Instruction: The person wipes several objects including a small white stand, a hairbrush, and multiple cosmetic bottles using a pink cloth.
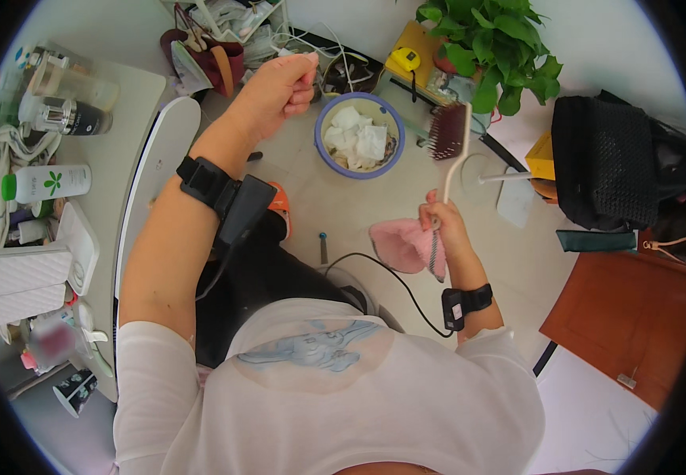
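My right hand (447,219) grips the pale handle of a hairbrush (450,133), whose dark red bristle pad points up and to the left. A folded pink cloth (405,246) with a striped edge hangs from the same hand. At the upper left, my left hand (280,89) is closed into a fist with thumb and forefinger together; nothing shows between them, though something as thin as a hair could not be made out. Below and right of that fist, apart from it, a round bin (317,145) with a blue-violet rim holds crumpled white tissues.
A desk (132,89) with bottles and a white box stands on the left. Leafy plant (515,35) and yellow tape measure (405,58) are at the upper right. Black bag (604,163) and brown wooden panel (610,320) lie right. A black cable (405,285) runs to my right wrist.
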The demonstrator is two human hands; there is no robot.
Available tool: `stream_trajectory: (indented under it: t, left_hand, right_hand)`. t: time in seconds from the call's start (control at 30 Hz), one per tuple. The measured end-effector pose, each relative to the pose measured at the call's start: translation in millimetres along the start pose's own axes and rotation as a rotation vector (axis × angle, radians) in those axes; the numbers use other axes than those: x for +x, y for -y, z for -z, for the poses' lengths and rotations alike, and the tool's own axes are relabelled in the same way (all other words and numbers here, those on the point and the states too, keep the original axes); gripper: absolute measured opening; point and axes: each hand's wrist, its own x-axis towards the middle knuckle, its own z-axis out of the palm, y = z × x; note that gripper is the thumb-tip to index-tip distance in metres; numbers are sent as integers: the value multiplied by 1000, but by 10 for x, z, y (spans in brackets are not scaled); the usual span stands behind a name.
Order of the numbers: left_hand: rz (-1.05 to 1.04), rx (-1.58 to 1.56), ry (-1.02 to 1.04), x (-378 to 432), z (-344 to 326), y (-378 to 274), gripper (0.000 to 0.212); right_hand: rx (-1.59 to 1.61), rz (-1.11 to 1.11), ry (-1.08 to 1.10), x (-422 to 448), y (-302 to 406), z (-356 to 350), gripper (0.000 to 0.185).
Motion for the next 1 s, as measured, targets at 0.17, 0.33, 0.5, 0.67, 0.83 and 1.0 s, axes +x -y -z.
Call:
stream_trajectory:
  t: [0.17,0.33,0.5,0.67,0.83,1.0]
  left_hand:
    - [116,244,-87,242,-17,99,28]
    - [191,655,-205,435,-20,281,27]
    - [191,757,-145,567,-43,326,26]
    - [14,1177,-125,784,-157,528,26]
    - [-349,1385,-31,885,-354,674,33]
    - [157,1125,-72,837,-642,556,49]
  right_hand:
    - [-48,20,-166,-140,-52,257,12]
    - [-154,-5,-272,-313,-124,369,10]
    - [-135,-102,-388,-425,-330,550,9]
    - [-132,-102,-367,-402,-450,523,9]
    - [-86,-124,-321,-372,-555,392,8]
    - [-99,-160,-278,-395,-557,342,8]
